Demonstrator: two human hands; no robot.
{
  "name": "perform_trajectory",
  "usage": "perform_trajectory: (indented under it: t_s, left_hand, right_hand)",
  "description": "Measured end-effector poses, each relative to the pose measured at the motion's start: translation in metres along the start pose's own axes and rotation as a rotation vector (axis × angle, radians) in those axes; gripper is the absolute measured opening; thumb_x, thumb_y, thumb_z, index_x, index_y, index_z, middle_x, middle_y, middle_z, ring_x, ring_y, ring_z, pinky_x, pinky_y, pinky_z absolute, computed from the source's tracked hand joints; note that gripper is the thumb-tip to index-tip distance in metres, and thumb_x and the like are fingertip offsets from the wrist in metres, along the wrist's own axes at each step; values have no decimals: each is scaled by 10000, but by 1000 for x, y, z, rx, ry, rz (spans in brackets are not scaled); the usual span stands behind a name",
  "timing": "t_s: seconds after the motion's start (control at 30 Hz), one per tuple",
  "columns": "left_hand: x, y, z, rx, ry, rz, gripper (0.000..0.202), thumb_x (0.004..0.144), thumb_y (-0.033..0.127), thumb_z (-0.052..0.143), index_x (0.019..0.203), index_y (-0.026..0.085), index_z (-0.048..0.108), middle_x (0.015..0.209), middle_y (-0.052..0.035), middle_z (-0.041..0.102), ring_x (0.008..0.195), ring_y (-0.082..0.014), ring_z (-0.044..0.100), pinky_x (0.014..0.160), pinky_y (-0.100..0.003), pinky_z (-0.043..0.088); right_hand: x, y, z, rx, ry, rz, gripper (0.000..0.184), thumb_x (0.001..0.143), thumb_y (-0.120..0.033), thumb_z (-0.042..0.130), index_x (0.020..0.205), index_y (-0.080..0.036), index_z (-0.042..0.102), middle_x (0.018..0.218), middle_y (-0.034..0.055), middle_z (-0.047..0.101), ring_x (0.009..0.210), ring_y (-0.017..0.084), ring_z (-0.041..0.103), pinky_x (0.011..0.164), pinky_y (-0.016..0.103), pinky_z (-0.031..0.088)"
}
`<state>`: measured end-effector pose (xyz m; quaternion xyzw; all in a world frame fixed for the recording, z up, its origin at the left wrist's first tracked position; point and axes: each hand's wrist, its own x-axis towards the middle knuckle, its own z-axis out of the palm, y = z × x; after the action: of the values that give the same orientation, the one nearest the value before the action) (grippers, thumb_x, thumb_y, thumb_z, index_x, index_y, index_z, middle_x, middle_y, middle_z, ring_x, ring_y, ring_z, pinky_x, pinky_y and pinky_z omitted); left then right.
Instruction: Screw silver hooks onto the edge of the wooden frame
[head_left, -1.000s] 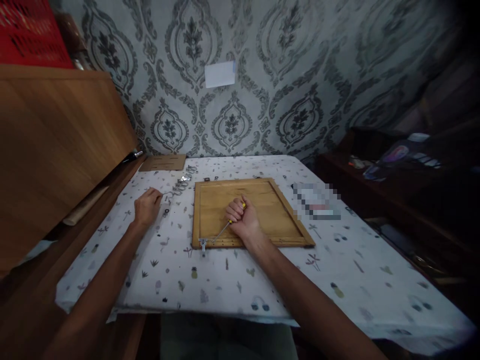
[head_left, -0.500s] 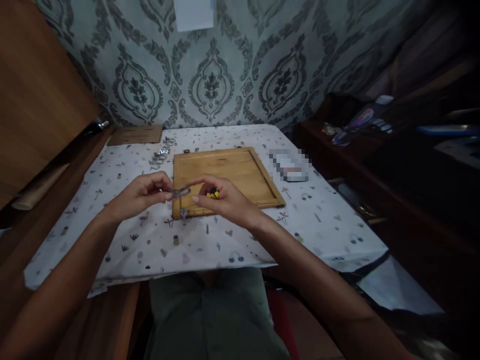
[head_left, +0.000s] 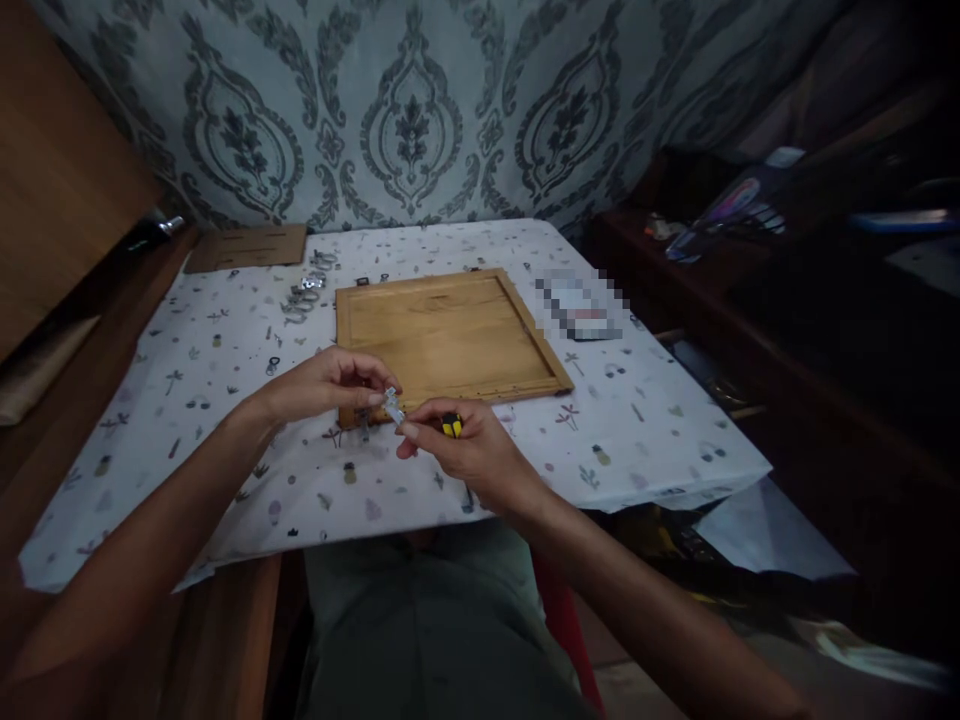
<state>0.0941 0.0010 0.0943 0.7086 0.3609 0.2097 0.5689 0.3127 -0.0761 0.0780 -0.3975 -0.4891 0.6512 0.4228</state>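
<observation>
My left hand (head_left: 330, 382) and my right hand (head_left: 469, 452) meet above the near edge of the table, both pinching a small shiny metal fitting (head_left: 393, 405) between their fingertips. My right hand also keeps a screwdriver with a yellow and black handle (head_left: 451, 426) tucked in its palm. Just beyond the hands a wooden framed panel (head_left: 447, 334) lies flat on the patterned white tablecloth (head_left: 225, 440). A second metal fitting (head_left: 364, 420) sits at the panel's near left corner, partly hidden by my fingers.
Several metal fittings (head_left: 301, 297) lie in a row left of the panel. A brown cardboard sheet (head_left: 247, 247) is at the table's far left. A blurred-out flat object (head_left: 579, 306) lies right of the panel. A wooden board (head_left: 60, 180) leans at left; dark furniture (head_left: 787, 300) stands right.
My left hand left the row of fittings with one and came to the right hand. The right hand lifted the screwdriver off the panel. Both hands moved nearer to me, and the view tilted down.
</observation>
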Motion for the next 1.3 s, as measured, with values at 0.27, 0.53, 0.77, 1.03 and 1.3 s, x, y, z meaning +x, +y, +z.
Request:
perform_trajectory:
  t_s: [0.27, 0.53, 0.77, 1.03, 1.3]
  left_hand:
    - [2, -26, -3, 60, 47, 16, 323, 819, 381, 747, 1041, 146, 737, 906, -66, 768, 819, -171, 713, 760, -265, 566]
    - [2, -48, 0, 232, 227, 43, 249, 873, 334, 609, 996, 162, 740, 986, -77, 763, 931, -212, 708, 880, -333, 565]
    - [-2, -54, 1, 352, 235, 97, 252, 896, 195, 509, 973, 160, 746, 984, -81, 748, 909, -196, 694, 856, -332, 559]
    - [-5, -52, 6, 422, 218, 176, 327, 932, 168, 450, 938, 168, 777, 959, -76, 744, 906, -194, 693, 847, -328, 562]
    - [-6, -57, 7, 409, 228, 224, 334, 943, 150, 453, 948, 186, 785, 963, -79, 743, 898, -194, 694, 843, -346, 566]
  right_hand:
    - [6, 13, 8, 256, 31, 330, 386, 633, -420, 885, 744, -176, 608, 690, 61, 779, 354, 1, 205, 366, 213, 73]
    - [14, 31, 14, 305, 69, 416, 343, 659, -344, 885, 731, -184, 590, 683, 30, 778, 365, 9, 211, 361, 203, 77]
    - [16, 41, 12, 304, 83, 429, 318, 686, -338, 875, 737, -183, 602, 651, 36, 762, 376, 15, 231, 384, 208, 84]
    - [16, 42, 12, 320, 61, 410, 362, 665, -380, 885, 754, -182, 595, 674, 55, 771, 384, 18, 232, 386, 217, 81]
    - [18, 41, 11, 321, 68, 415, 220, 784, -293, 786, 749, -196, 592, 702, 64, 777, 393, 22, 206, 405, 230, 106]
